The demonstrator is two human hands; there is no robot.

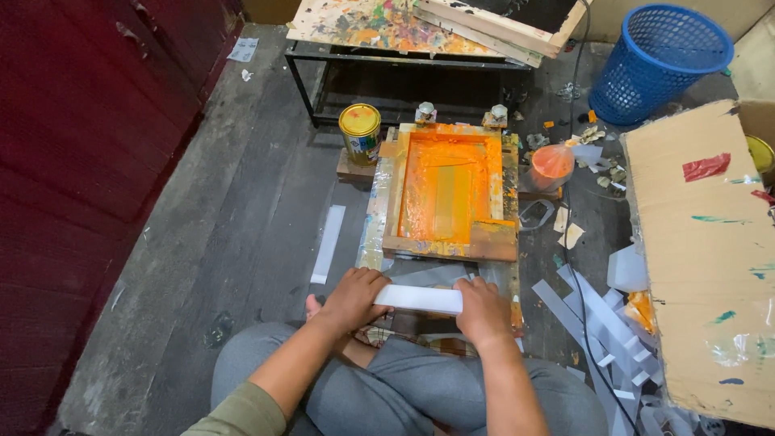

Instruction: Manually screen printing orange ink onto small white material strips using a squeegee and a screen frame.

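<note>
Directly below the wooden screen-printing frame (pixel 449 192), near its front edge, a white strip (pixel 418 298) is held level over the lap. It is gripped at one end by the left hand (pixel 353 297) and at the other by the right hand (pixel 482 310), the fingers of each curled closed around it.

As far as can be judged, printing is under way: the mesh inside the frame is flooded with orange ink, and the frame lies flat on its base. The strip in the hands is seen to be plain white, so nothing appears to have been printed on its visible face. To the right of the frame, a heap of cut white strips (pixel 601 323) is scattered on the floor; whether those are printed or blank cannot be told. Another white strip (pixel 328 243) lies to the left of the frame.

Behind the frame's left corner a yellow-lidded tin (pixel 360 132) is set; to its right, an orange-stained bag (pixel 552 165). The strip's underside is hidden, no squeegee can be made out, and the cardboard sheet (pixel 702 258) is cut off at the picture's edge.
</note>
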